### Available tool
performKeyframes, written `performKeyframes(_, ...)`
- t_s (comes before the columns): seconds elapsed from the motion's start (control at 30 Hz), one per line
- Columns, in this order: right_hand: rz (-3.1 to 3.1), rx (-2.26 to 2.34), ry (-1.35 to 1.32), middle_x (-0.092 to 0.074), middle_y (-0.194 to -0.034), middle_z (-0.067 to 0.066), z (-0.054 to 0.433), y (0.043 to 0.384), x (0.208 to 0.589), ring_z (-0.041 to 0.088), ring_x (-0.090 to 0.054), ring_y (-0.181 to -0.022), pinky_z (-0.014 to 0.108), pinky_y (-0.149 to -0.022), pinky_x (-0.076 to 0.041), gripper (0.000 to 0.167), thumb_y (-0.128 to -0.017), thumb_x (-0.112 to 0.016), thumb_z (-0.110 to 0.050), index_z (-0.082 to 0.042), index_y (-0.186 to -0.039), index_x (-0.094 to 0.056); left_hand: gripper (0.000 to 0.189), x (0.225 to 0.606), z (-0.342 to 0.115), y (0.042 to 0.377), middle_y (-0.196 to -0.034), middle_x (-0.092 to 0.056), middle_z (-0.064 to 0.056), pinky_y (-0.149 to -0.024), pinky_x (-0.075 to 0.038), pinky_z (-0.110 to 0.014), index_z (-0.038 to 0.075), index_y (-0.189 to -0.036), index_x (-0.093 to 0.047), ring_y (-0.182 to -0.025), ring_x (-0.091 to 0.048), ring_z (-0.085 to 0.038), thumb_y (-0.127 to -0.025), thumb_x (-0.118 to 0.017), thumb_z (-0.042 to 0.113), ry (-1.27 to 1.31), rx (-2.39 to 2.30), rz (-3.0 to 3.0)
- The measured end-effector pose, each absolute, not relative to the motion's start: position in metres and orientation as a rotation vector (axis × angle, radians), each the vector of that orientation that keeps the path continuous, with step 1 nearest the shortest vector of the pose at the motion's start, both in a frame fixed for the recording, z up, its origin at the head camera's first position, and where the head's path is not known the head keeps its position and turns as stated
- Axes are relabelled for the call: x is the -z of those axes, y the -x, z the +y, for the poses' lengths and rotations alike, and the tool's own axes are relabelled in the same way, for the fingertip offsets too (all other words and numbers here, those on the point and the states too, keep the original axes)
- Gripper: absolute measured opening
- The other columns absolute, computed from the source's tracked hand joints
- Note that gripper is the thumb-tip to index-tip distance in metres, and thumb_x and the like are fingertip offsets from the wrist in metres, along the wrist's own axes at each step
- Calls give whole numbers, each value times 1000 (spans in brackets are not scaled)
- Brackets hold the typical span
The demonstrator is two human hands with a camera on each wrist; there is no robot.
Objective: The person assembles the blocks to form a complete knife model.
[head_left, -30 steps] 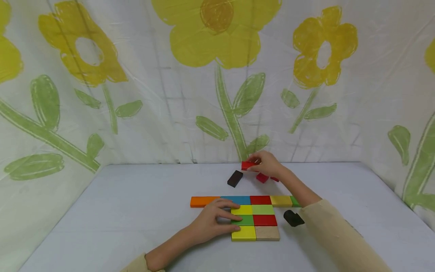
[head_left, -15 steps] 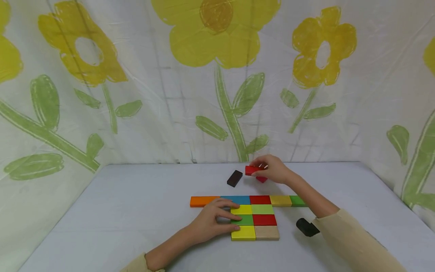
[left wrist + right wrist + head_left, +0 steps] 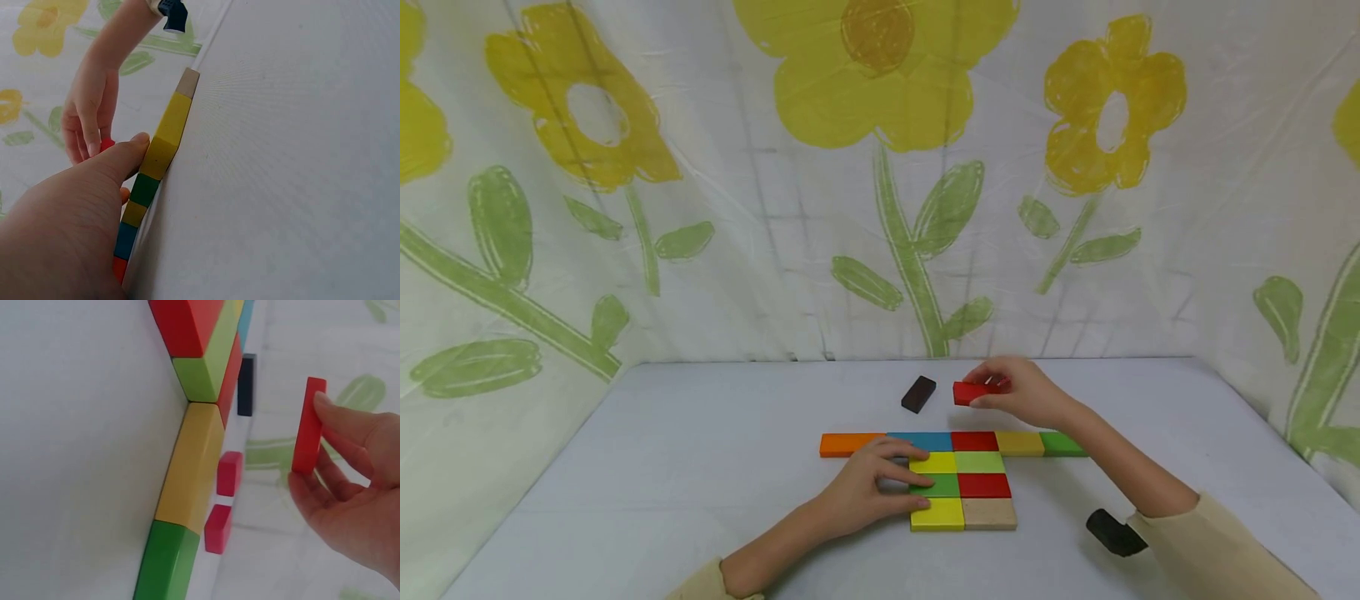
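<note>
My right hand (image 3: 1028, 392) pinches a red wooden block (image 3: 308, 425) between thumb and fingers. In the right wrist view this block is held off the table, beyond the row of blocks. My left hand (image 3: 868, 489) rests with extended fingers against the left side of a flat block layout, touching a yellow block (image 3: 937, 517) and a green block (image 3: 946, 486). Beside these lie a tan block (image 3: 990, 514), a red block (image 3: 985, 485) and a light green block (image 3: 981, 462). A row above has orange (image 3: 850, 445), blue (image 3: 925, 442), red, yellow and green blocks.
A dark brown block (image 3: 918, 394) lies alone behind the row. Two small pinkish-red blocks (image 3: 229, 473) stand behind the yellow block (image 3: 192, 469) in the right wrist view. A flower-printed curtain (image 3: 737, 250) borders the white table (image 3: 662, 467).
My right hand has drawn the red block closer to the row and slightly right, lower in the head view. My left hand has stayed in place.
</note>
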State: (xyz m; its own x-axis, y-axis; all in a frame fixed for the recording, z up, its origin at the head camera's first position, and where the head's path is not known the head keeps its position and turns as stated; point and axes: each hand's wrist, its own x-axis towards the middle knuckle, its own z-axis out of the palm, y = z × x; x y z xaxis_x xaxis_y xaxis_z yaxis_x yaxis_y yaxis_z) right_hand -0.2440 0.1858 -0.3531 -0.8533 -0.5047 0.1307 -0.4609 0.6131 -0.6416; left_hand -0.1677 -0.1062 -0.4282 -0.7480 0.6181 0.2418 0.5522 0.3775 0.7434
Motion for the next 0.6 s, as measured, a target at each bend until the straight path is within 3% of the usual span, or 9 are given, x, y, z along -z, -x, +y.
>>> performKeyframes(0.2, 2774, 1062, 820, -72, -115, 12, 191, 228, 353, 25, -65, -103, 31, -88, -58, 31, -93, -81, -14, -1, -121, -74, 25, 430, -106, 168, -136, -70, 5, -120, -39, -55, 20, -116, -84, -130, -57, -17, -94, -82, 32, -1081, -1324, 2547)
performKeyframes(0.6, 2741, 1098, 827, -71, -112, 7, 202, 202, 357, 22, -64, -104, 29, -85, -59, 32, -90, -84, -13, -4, -119, -74, 26, 430, -106, 168, -137, -69, 3, -108, -51, -37, 20, -117, -84, -129, -56, -20, -95, -81, 33, -1080, -1337, 2539)
